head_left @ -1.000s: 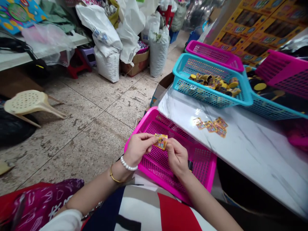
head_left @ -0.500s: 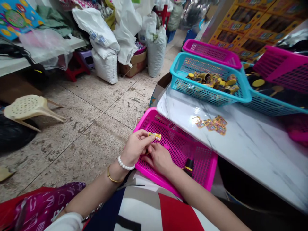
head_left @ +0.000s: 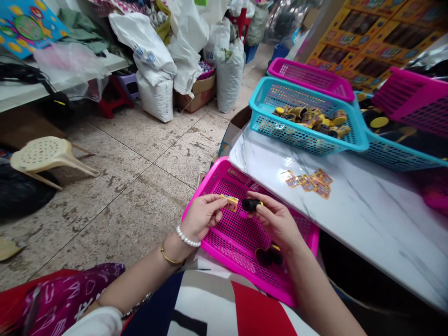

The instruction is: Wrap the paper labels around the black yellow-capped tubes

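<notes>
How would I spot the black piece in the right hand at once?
Find the nearest pink basket, beside the white marbled tabletop. Above that basket, the right hand pinches a small black cylinder with yellow showing at one end. Unlike the dark pieces lying in the basket, it is held up between fingertips.

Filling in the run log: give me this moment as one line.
left hand: holds yellow label; right hand: holds black cylinder; label and cylinder: apart; below: pink basket with black pieces
</notes>
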Motion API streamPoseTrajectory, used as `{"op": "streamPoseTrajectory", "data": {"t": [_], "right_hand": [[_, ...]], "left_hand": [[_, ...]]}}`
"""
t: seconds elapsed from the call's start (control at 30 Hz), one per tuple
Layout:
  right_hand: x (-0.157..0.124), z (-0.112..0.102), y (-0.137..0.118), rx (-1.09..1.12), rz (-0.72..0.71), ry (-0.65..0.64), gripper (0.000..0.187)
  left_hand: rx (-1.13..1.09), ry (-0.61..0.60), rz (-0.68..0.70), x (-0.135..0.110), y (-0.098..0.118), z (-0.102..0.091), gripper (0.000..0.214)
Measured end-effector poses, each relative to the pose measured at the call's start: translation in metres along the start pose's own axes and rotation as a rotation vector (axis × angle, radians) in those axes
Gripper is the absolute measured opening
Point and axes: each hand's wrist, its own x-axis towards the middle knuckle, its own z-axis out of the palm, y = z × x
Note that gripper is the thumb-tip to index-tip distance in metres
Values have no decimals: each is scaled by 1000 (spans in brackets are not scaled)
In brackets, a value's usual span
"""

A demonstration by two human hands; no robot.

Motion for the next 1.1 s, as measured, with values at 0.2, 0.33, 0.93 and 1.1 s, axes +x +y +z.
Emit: {"op": "streamPoseTrajectory", "data": {"t": [0.2, 0.33, 0.93, 1.1], "right_hand": [[0, 13, -2, 4, 0, -57, 37], [2, 13, 1, -96, -25, 20, 34], [-10, 25, 5, -364, -215, 113, 23], [-9, 21, 1, -392, -329, 146, 23]], "left_hand": [[-176, -9, -81, 5, -6, -2, 20], [-209, -33, -97, 6, -6, -3, 20], [-89, -30, -69, 8, -17, -1, 28], [-59, 30, 62, 3, -12, 6, 38]]}}
